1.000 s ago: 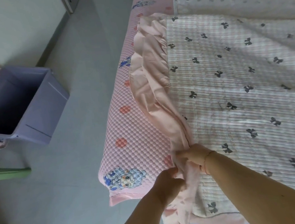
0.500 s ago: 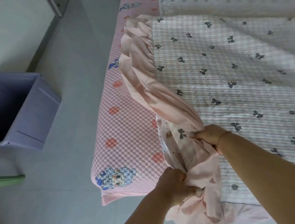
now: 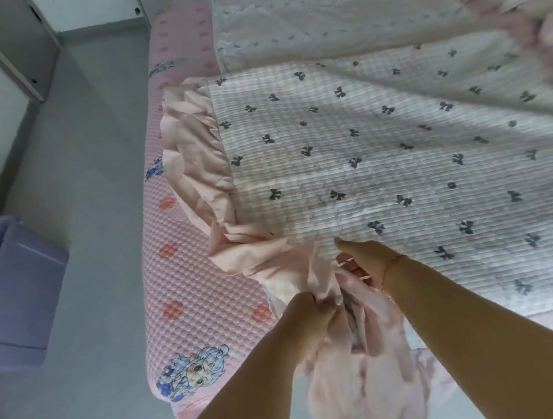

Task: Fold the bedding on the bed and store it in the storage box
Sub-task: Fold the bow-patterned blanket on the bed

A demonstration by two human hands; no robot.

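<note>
While the left hand (image 3: pixel 309 312) has its fingers curled tight around a bunch of the pink ruffle (image 3: pixel 193 156), the right hand (image 3: pixel 365 261) is spread, its fingers straight and loose, touching the cloth but not pinching it. Both hands are at the near corner of the quilt (image 3: pixel 383 162), which is white with small dark bows and lies flat over most of the bed (image 3: pixel 191 288). Part of the ruffle hangs down past the edge of the bed, below the hands.

I judge the quilt to be soft and rather light, thin and quilted, so it will sag and slide wherever it is not held (the loose ruffle especially will bunch up). A good hold would be on the corner itself, on the firmer quilted part just inside the ruffle, one hand for each corner.

On the floor at the left, well apart from the bed, stands the purple storage box (image 3: pixel 12 291), open at the top.
</note>
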